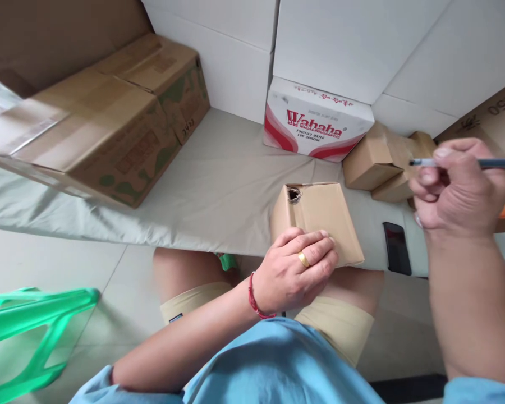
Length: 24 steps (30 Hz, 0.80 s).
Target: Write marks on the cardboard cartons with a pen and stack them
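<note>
A small brown cardboard box (322, 210) sits at the near edge of the cloth-covered surface, with a ragged dark hole at one corner of its top. My left hand (301, 269) lies over the box's near side, its fingers stretched out together across the top; a gold ring and a red bracelet show on it. Raised to the right, my right hand (463, 185) is closed around a dark pen (499, 163), held roughly level in the air with its tip pointing left. It is apart from the box. The hand is slightly blurred.
A large taped carton (109, 129) stands at left. Behind are a white and red water carton (315, 123) and small brown boxes (374, 157). A black phone (396, 247) lies right of the small box. A green plastic stool (46, 320) stands on the floor at left.
</note>
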Motion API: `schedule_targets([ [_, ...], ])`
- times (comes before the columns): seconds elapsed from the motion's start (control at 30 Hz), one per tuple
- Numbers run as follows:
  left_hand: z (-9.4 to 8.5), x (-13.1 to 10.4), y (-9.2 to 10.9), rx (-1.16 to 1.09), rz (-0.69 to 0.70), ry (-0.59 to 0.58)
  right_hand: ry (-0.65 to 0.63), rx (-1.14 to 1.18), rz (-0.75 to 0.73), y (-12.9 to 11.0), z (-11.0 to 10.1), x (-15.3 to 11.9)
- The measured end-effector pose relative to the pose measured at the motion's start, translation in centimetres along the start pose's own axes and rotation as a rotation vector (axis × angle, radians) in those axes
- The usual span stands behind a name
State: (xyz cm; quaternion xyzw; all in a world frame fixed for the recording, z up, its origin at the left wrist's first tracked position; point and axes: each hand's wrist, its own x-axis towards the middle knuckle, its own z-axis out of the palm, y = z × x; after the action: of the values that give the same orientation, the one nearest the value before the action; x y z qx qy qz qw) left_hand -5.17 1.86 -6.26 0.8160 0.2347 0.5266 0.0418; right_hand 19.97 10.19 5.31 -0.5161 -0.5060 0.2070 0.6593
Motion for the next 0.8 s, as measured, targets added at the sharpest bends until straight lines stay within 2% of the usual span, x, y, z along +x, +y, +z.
schedule_targets([
  [0.07,0.0,0.1,0.0,0.003,0.004,-0.004,-0.289,0.139,0.176,-2.3,3.2,-1.8],
  [0.13,-0.1,0.1,0.1,0.007,0.003,-0.012,-0.511,0.140,0.265,-3.2,5.9,-3.7],
  [0.27,0.0,0.2,0.2,0.024,-0.010,-0.004,-0.722,0.043,0.202,-1.9,9.3,-5.8],
  [0.33,0.2,0.1,0.2,0.035,-0.012,0.012,-0.738,0.011,0.167,-0.9,9.9,-6.1],
  [0.5,0.8,-0.2,0.4,0.121,-0.023,0.081,-0.589,0.018,0.131,-0.1,9.6,-6.4],
  [0.57,0.9,-0.2,0.4,0.162,-0.038,0.107,-0.591,-0.029,0.114,-0.1,9.5,-6.6],
  [0.7,0.8,0.1,0.3,0.181,-0.009,0.084,-0.615,-0.041,0.106,0.2,9.5,-6.5],
  [0.8,0.7,0.1,0.1,0.177,0.000,0.095,-0.570,-0.009,0.038,0.5,9.8,-6.4],
])
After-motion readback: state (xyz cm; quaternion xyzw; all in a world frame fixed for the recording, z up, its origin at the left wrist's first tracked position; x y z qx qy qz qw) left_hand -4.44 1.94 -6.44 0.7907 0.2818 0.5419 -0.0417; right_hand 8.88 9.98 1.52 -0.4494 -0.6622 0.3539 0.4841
